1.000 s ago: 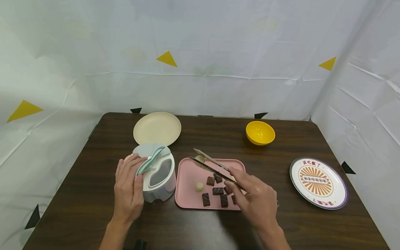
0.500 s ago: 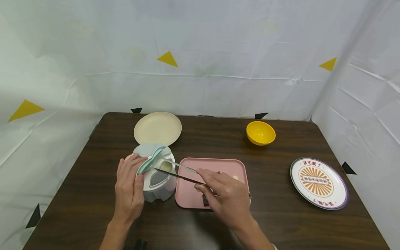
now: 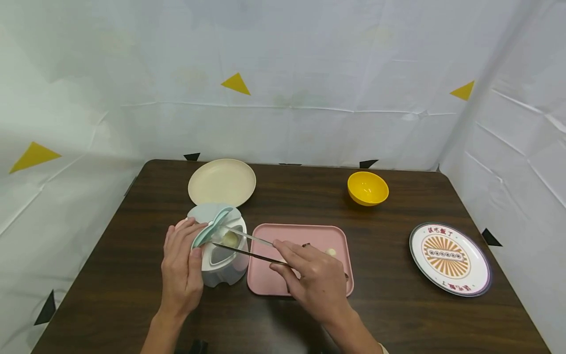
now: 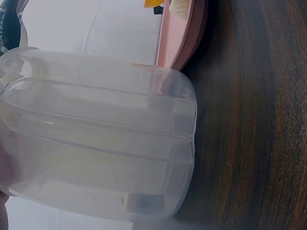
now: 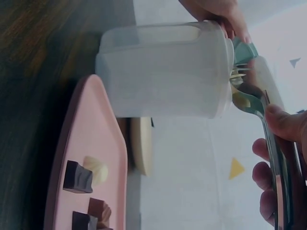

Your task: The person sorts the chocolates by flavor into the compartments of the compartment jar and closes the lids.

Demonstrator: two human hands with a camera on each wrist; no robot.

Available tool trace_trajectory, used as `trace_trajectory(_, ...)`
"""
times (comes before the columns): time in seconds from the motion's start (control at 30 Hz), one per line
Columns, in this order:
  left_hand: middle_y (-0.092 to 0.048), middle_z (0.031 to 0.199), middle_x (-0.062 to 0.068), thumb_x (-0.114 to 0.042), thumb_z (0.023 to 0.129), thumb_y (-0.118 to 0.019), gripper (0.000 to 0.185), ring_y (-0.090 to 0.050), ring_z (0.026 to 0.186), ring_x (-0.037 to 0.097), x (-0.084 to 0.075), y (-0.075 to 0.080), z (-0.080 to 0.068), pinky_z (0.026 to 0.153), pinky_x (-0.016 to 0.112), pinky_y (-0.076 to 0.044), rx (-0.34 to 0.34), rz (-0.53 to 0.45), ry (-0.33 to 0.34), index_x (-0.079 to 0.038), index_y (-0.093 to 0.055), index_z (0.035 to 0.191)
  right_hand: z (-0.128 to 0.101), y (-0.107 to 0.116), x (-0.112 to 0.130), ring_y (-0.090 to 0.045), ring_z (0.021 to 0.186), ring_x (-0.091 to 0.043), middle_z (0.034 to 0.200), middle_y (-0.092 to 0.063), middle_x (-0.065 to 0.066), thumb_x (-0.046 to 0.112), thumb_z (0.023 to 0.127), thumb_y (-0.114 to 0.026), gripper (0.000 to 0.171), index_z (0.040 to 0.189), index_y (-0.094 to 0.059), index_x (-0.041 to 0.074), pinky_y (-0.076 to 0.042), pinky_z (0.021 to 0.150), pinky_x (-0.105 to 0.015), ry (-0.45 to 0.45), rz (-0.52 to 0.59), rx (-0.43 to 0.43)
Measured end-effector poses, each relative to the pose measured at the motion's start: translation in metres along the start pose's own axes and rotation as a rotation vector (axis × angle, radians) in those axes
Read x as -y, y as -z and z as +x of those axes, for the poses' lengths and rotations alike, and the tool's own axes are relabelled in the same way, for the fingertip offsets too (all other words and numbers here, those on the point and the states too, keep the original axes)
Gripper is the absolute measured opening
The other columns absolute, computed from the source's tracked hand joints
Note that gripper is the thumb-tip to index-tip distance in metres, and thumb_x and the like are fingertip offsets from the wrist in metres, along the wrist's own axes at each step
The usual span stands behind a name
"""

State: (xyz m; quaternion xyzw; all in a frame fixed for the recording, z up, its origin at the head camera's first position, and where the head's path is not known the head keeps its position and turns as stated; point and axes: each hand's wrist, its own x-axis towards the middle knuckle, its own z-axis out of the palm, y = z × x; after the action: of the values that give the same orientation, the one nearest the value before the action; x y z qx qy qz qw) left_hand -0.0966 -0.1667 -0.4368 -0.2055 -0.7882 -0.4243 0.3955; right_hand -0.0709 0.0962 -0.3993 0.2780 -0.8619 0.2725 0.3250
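Pale piece (image 3: 229, 239), one, rounded: at the top opening of the container (image 3: 225, 273), between the tong tips; whether pinched or loose cannot be told. Probably light, waxy and smooth, apt to slip or mark under a hard squeeze. Best taken across its widest sides, lightly, with the spoon end cupping it.

Tongs (image 3: 256, 256), metal, one tip forked, one spoon-shaped: gripped by the right hand (image 3: 316, 275) near the bend. Likely stiff, springy, slick; best held well back from the tips.

Container, translucent, ribbed, standing left of the table's (image 3: 305, 191) middle: presumably light plastic and easily tipped, so best steadied at its top rim. Left hand (image 3: 181, 270) grips this top beside the raised blue-green flap (image 3: 212, 230). Hands apart.

Pink tray (image 3: 261, 280), right of the container, towards the table's near edge: holds dark pieces (image 5: 77, 177), likely firm and better taken by their flat sides.

Also: cream plate (image 3: 222, 182) and yellow bowl (image 3: 368, 189) by the far edge; printed plate (image 3: 450, 259) by the right edge.
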Motion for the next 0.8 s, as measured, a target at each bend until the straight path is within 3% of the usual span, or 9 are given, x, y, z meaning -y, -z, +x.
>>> trace_trajectory(0.43,-0.065,0.118,0.017,-0.016,0.096,-0.043,0.035,-0.050,0.123,0.040,0.000,0.000,0.001,0.111,0.058,-0.015,-0.003,-0.003,-0.001,-0.001,-0.067,0.117,-0.001,0.004,-0.001,-0.064,0.074,-0.009,0.112,-0.071,0.006,0.035,0.084,-0.077,0.049,0.129,-0.067,0.019,-0.049,0.057,-0.026,-0.034,-0.022,0.060)
trace_trajectory(0.6,-0.065,0.118,0.017,-0.017,0.096,-0.043,0.035,-0.050,0.123,0.040,0.000,0.000,0.001,0.111,0.058,-0.015,-0.003,0.001,-0.004,-0.001,-0.068,0.116,-0.002,0.008,-0.001,-0.058,0.068,-0.007,0.112,-0.071,0.004,0.036,0.082,-0.078,0.054,0.131,-0.065,0.018,-0.046,0.056,-0.025,-0.064,-0.016,0.085)
trace_trajectory(0.8,-0.065,0.118,0.016,-0.017,0.096,-0.043,0.035,-0.050,0.123,0.040,0.000,0.000,0.001,0.111,0.058,-0.015,0.004,0.004,0.002,-0.001,-0.067,0.117,-0.005,0.016,-0.006,-0.060,0.072,-0.004,0.096,-0.070,0.010,0.033,0.075,-0.085,0.061,0.131,-0.065,0.020,-0.049,0.056,-0.026,-0.132,0.003,0.067)
